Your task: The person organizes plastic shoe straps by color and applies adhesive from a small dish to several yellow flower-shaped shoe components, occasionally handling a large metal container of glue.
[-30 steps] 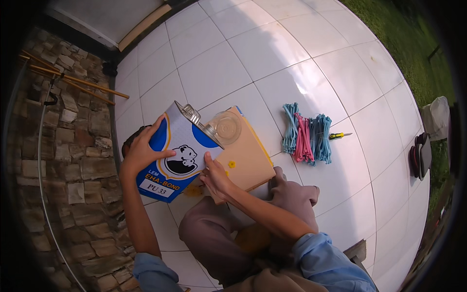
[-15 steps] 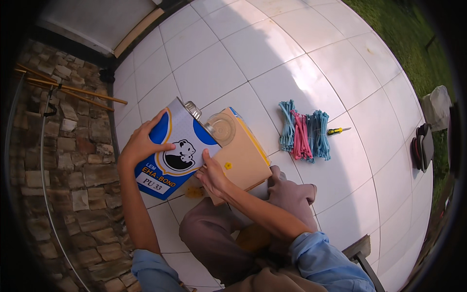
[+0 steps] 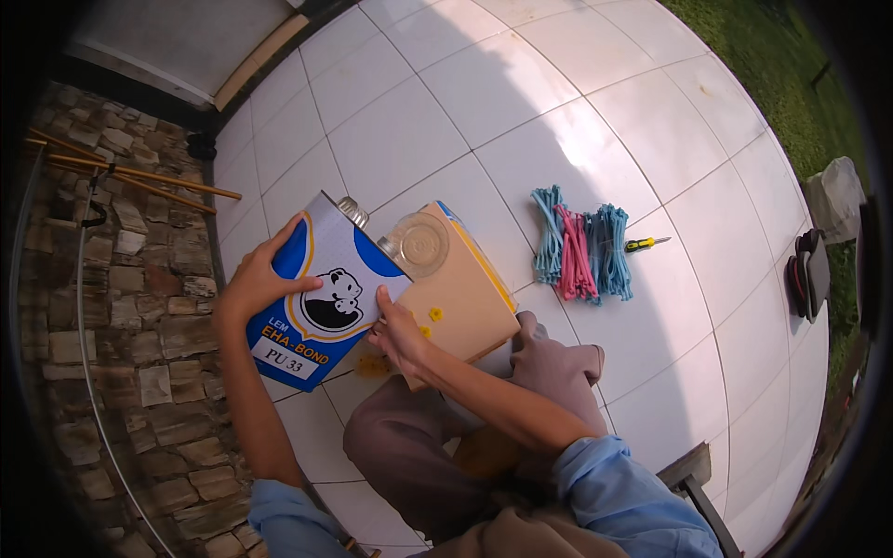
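Note:
Both hands hold a blue and white rectangular metal glue can (image 3: 330, 288), tilted so that its top with the ridged metal cap or neck points up and right. My left hand (image 3: 251, 284) is closed around its left side, the thumb lying across the printed front. On its lower right edge my right hand (image 3: 402, 330) grips with the thumb on the front; its other fingers are partly hidden. A round clear plastic cup (image 3: 423, 244) sits right beside the can's top, on a tan board or box (image 3: 470, 307). Small yellow blobs (image 3: 435, 315) lie on that tan surface.
Bundles of blue ties (image 3: 547, 237) and pink ties (image 3: 577, 256) lie on the white tiled floor, with a yellow and black screwdriver (image 3: 648, 244) beside them. Bamboo poles (image 3: 149, 181) lie over the stone paving at left. A dark sandal-like object (image 3: 811, 277) sits at far right.
The can has shifted slightly left and down with both hands on it. More of the clear cup shows, and a second yellow blob is now visible near my right hand.

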Tool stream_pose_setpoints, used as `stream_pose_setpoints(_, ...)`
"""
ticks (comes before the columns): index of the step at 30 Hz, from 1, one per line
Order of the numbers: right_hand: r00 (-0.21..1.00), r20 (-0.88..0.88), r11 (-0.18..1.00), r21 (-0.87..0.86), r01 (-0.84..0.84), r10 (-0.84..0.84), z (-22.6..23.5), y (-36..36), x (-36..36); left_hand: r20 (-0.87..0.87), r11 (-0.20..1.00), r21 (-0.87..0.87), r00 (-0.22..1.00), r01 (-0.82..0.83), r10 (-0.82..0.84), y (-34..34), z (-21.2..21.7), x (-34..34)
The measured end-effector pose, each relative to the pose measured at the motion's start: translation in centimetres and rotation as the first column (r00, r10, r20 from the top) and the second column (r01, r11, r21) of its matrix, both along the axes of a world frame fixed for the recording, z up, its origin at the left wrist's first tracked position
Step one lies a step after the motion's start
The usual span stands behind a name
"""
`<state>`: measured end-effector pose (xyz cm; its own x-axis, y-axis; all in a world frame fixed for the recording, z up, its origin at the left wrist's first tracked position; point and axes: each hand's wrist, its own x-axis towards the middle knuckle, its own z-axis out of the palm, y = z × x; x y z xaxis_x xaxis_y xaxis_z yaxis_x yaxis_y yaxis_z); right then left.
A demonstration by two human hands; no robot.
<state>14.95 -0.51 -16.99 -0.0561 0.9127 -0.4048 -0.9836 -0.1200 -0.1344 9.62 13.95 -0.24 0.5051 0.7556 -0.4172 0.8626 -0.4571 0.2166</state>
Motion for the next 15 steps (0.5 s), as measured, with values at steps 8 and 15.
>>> stream_pose_setpoints(8,0.998,0.054,0.996,-0.087,-0.035,0.04,0.3,-1.4,0.4,-0.026,0.995,-0.091,0.999,-0.028,0.025,-0.4,-0.6,0.0)
stream_pose_setpoints(15,0.997,0.05,0.998,-0.005,0.064,-0.064,1.0,-1.0,2.0,-0.011,0.995,-0.097,1.0,0.004,-0.005,0.4,-0.6,1.8)
